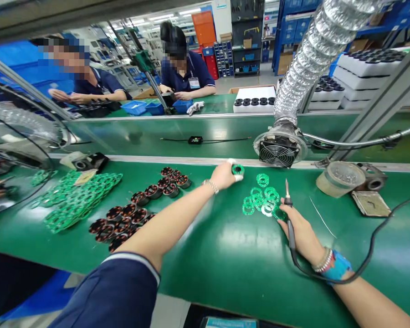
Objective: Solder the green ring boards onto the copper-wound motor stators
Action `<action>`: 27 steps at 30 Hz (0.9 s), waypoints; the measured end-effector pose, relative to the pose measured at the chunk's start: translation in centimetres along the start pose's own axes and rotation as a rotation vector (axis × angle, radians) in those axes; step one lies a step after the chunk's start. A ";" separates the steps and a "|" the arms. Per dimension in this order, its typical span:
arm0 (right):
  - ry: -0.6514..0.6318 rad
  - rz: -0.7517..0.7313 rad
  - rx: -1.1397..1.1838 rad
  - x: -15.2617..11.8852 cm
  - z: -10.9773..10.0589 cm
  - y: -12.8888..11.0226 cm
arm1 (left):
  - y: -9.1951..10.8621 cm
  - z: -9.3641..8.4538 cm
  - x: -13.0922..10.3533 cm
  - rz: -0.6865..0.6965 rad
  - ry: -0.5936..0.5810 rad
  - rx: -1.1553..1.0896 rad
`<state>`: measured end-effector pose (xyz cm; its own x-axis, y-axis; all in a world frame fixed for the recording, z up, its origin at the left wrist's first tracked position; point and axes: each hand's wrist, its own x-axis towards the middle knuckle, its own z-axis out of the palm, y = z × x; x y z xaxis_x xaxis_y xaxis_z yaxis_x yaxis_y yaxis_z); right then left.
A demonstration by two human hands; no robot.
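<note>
My left hand (224, 176), with white coverings on its fingertips, pinches a green ring-shaped circuit board (238, 169) above the far part of the bench. In my right hand (302, 230) is a soldering iron (291, 234), its tip pointing up and away from me. The fingers of that hand also touch a dark green ring-shaped board (279, 213) at the edge of a small loose pile of green ring boards (258, 200). That pile lies between my two hands. Copper-wound motor stators (140, 198) stand in rows left of my left forearm.
Sheets of green ring boards (85, 196) lie at the left. A fume-extraction fan (278, 152) hangs at the back beneath a foil duct. At right are a plastic tub (340, 178), a soldering-iron stand (375, 180) and a solder wire (323, 217). Two people sit across the bench.
</note>
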<state>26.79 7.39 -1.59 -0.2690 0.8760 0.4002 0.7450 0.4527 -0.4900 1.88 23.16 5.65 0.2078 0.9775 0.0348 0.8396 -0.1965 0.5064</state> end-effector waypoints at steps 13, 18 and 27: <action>-0.037 0.015 -0.024 -0.7 0.3 0.3 | -3.7 -0.9 11.0 -0.173 0.056 -0.014; 0.017 -0.049 -0.051 -0.3 -0.2 0.3 | -5.1 -7.5 -2.5 0.026 0.101 0.283; -0.105 -0.150 0.033 -2.7 -1.0 -5.2 | -9.2 -3.8 -18.7 -0.214 0.179 0.381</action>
<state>24.26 2.50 0.68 -0.4390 0.8100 0.3889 0.6719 0.5833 -0.4564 -11.63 7.00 3.62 -0.0517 0.9903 0.1286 0.9854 0.0297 0.1675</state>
